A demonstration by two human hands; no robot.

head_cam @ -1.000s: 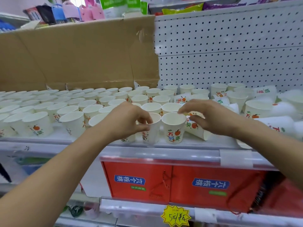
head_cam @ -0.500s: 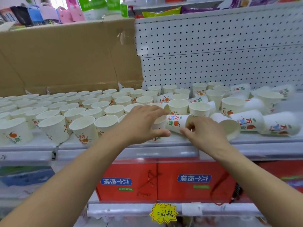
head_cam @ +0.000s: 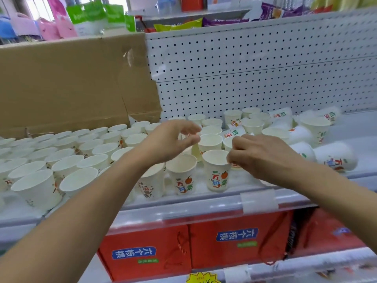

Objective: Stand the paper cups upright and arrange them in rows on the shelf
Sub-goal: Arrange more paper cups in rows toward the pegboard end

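On the white shelf [head_cam: 183, 203], in the head view, we see paper cups standing upright in rows across the left and middle, with a brown cardboard box [head_cam: 71, 82] behind them against the pegboard back panel [head_cam: 255, 68]. Our left hand [head_cam: 169, 141] hovers above the upright cups with fingers curled and spread loosely, gripping nothing. Our right hand [head_cam: 259, 158] has its fingertips [head_cam: 231, 158] pinched together at the rim of the front cup [head_cam: 216, 170], which stands upright near the shelf's front edge, just beside another upright cup [head_cam: 181, 172]. To the right, several tipped cups [head_cam: 334, 158] lie on their sides, still unsorted. Below the shelf we see red cartons [head_cam: 234, 242] with blue labels.
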